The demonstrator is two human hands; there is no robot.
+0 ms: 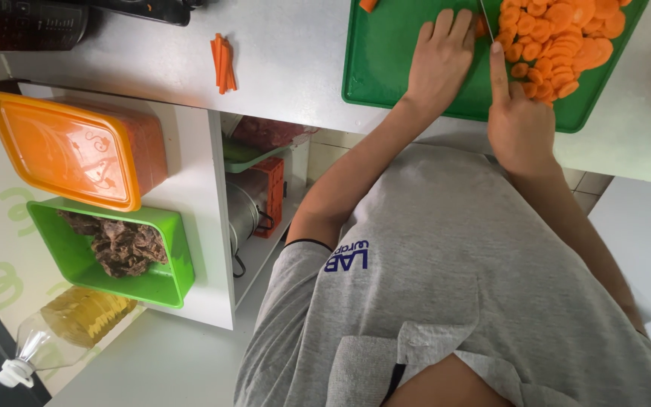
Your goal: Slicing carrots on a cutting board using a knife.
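Observation:
A green cutting board (386, 68) lies on the white counter (295, 45), with a heap of round carrot slices (559, 38) on its right part. My left hand (438, 60) rests flat on the board with its fingers together, pressing on a carrot piece (481, 27) that is mostly hidden under it. My right hand (520, 124) grips a knife (484, 13) with the forefinger stretched along the blade. The blade stands between the held carrot and the slices.
A few carrot sticks (222, 64) lie on the counter to the left. Below it are an orange-lidded box (69, 151), a green tub of dark brown pieces (114, 249), a bottle of yellow liquid (69, 332) and shelves with containers (261, 192). A dark appliance (24, 22) stands at the top left.

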